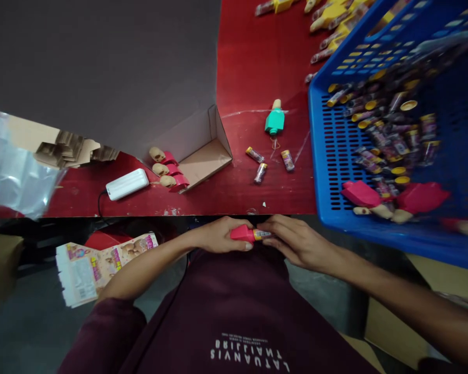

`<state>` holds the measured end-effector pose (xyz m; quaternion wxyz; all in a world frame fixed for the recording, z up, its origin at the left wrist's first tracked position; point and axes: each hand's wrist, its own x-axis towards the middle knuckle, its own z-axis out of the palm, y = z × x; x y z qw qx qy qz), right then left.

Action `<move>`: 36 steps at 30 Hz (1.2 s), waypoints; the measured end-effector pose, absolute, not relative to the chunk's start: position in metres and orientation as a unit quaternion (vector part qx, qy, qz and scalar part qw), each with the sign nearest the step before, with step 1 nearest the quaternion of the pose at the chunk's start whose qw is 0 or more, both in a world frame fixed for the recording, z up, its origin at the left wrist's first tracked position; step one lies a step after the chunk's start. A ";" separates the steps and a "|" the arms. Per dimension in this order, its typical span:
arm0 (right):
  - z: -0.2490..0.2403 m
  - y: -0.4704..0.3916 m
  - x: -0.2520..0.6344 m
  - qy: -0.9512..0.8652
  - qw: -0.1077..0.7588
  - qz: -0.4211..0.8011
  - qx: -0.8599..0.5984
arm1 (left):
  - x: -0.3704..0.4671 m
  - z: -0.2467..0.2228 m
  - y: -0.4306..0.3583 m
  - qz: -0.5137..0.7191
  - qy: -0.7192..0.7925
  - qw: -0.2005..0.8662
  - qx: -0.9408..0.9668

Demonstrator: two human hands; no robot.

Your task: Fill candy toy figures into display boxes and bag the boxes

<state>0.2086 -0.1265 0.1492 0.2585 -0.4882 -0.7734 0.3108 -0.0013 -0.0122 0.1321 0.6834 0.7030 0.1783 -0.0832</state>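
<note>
My left hand (218, 235) is closed around a pinkish-red plastic toy piece (241, 233), held just off the table's front edge before my body. A small clear tube with a yellow cap (261, 235) meets the right end of that piece. The fingers of my right hand (296, 240) pinch the tube's outer end. On the red table beyond lie three similar capped tubes (287, 160) and a teal toy piece with a beige tip (275, 120). Three red pieces with beige animal heads (167, 170) rest side by side against an open carton.
A blue basket (320, 156) on the right holds many capped tubes and several pink pieces. Yellow toy pieces (335, 15) lie behind it. Left are the open carton (203, 161), a white power bank (127, 184) with a cable, clear plastic bags (19, 171) and printed packaging (105, 265) below.
</note>
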 end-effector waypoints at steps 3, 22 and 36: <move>0.146 -0.131 0.207 -0.737 0.259 0.370 -0.503 | -0.004 0.129 -0.020 -0.071 0.181 0.664 0.722; 0.127 -0.134 0.189 -0.477 0.193 0.615 -0.598 | -0.005 0.117 -0.022 -0.077 0.220 0.489 0.840; 0.120 -0.115 0.195 -0.568 0.181 0.454 -0.663 | 0.001 0.093 -0.017 -0.090 0.220 0.334 0.912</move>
